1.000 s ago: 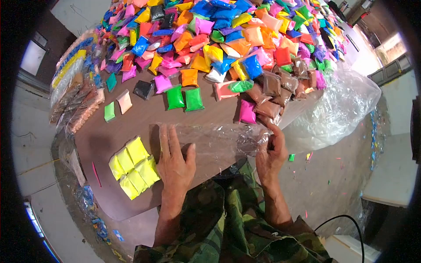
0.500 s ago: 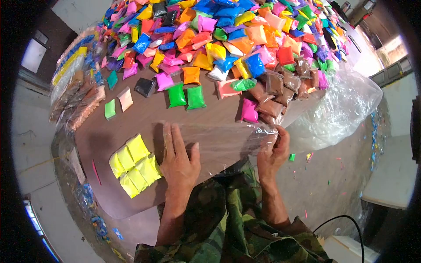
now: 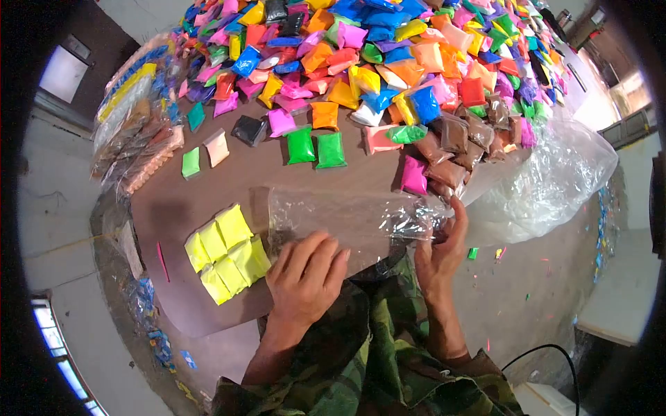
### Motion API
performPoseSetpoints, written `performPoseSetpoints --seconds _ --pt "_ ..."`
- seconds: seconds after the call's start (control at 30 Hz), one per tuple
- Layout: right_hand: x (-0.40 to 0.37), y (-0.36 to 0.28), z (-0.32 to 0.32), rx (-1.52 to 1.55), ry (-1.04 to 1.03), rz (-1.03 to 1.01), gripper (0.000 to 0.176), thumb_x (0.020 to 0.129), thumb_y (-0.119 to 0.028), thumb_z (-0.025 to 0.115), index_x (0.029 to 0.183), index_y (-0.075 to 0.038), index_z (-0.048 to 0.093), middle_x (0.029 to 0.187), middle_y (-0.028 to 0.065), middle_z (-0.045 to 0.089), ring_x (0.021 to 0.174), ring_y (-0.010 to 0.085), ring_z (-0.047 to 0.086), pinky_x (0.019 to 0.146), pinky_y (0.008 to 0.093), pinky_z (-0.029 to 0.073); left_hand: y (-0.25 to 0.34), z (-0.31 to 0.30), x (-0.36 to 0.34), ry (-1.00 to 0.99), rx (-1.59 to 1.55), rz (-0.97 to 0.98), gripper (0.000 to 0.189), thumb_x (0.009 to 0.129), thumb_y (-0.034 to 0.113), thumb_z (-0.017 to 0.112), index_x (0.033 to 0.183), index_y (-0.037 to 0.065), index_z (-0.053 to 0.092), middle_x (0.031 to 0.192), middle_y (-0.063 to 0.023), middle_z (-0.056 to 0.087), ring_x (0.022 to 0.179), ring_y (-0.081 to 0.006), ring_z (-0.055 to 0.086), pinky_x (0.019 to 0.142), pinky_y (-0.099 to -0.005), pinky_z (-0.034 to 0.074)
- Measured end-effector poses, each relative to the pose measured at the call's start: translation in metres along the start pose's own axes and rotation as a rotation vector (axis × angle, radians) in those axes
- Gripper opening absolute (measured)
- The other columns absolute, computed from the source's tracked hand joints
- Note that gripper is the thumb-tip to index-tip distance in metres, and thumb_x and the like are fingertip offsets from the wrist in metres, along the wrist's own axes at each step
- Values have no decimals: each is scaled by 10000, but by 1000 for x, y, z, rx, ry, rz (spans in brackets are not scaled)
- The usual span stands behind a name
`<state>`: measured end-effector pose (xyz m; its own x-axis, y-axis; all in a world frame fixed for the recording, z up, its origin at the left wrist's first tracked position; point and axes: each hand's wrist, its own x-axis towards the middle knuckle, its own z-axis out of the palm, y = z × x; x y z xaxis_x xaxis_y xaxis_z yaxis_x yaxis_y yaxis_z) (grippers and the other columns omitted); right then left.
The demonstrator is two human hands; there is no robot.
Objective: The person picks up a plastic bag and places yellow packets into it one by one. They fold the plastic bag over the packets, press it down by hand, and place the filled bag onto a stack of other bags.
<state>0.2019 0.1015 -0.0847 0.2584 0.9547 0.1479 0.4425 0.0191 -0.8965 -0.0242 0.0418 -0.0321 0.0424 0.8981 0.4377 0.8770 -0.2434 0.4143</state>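
Note:
A long clear plastic bag (image 3: pixel 326 211) lies flat across the brown table in front of me. My right hand (image 3: pixel 444 253) pinches its crumpled right end between thumb and fingers. At the near left edge of the bag, my left hand (image 3: pixel 309 277) rests with loosely bent fingers and the thumb apart; its fingertips touch the plastic. Left of that hand sits a block of several bright yellow packets (image 3: pixel 229 253) in two rows. Beyond the bag lie two green packets (image 3: pixel 300 145), a magenta packet (image 3: pixel 414 175) and a cluster of brown packets (image 3: pixel 454 135).
A large heap of multicoloured packets (image 3: pixel 388 62) covers the far table. Filled clear bags (image 3: pixel 132 132) lie at the left edge, and a big translucent bag (image 3: pixel 548 180) bulges over the right edge. A thin pink strip (image 3: pixel 162 261) lies near the table's left side.
My left hand has slid right and nearer to me, its straight fingers now bent. My right hand keeps its hold on the bag's end. The view has shifted slightly.

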Motion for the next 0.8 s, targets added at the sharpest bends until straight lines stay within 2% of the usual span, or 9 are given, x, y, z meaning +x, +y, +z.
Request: performPoseSetpoints --seconds 0.07,0.17,0.2,0.27,0.47,0.57,0.67,0.73,0.8 --pt "0 3 0 3 -6 -4 674 946 -34 700 1570 -51 446 901 101 697 804 167 662 733 339 551 0 -1 6 108 46 -1 379 832 129 867 1179 68 728 1282 -140 689 1107 -356 664 928 -462 560" --pt "0 -6 -2 -48 12 -32 670 937 -39 720 1564 -89 489 847 62 666 738 139 596 693 326 524 -8 -2 18 88 235 -1 453 820 158 872 1239 79 717 1350 -146 646 1207 -368 605 994 -500 518" --pt "0 -8 -3 -53 15 -44 666 928 -12 713 1556 -75 501 820 32 609 719 118 558 670 303 491 -13 -4 20 -8 267 -7 484 834 180 861 1283 91 704 1416 -142 604 1281 -358 559 1053 -517 473" --pt "1 -10 -2 -63 22 -69 661 911 43 698 1542 -49 524 765 -29 495 683 78 481 624 258 425 -33 2 16 -88 287 49 494 850 174 838 1315 101 688 1423 -127 600 1283 -357 560 1061 -511 469" --pt "9 -10 -12 -177 15 -170 680 881 43 750 1529 -57 568 774 -13 510 665 83 485 622 262 437 -33 -1 22 -142 281 87 454 874 127 782 1319 102 693 1386 -100 628 1270 -338 577 1044 -501 477" --pt "13 -11 -15 -233 0 -163 743 823 -1 832 1516 -98 581 875 78 624 727 199 582 676 341 508 -27 -1 23 -187 259 154 410 887 114 749 1295 96 709 1324 -96 656 1217 -309 612 986 -473 499" --pt "23 -16 -22 -240 -40 -195 762 813 4 835 1521 -102 574 894 89 654 742 230 620 692 368 529 -24 -5 20 -157 206 188 408 886 109 751 1291 89 710 1309 -86 675 1183 -304 634 978 -465 517" --pt "27 -14 -29 -314 -54 -219 795 815 -32 844 1547 -102 541 949 108 671 762 237 639 703 381 537 -19 -12 24 -106 158 187 424 870 71 741 1292 72 706 1260 -88 700 1159 -316 645 978 -455 530" --pt "28 -21 -31 -344 -85 -225 830 819 -75 851 1572 -99 504 1028 129 676 791 244 655 722 391 546 -19 -19 33 -141 130 183 427 863 47 721 1289 60 704 1258 -98 702 1155 -318 649 981 -457 536"
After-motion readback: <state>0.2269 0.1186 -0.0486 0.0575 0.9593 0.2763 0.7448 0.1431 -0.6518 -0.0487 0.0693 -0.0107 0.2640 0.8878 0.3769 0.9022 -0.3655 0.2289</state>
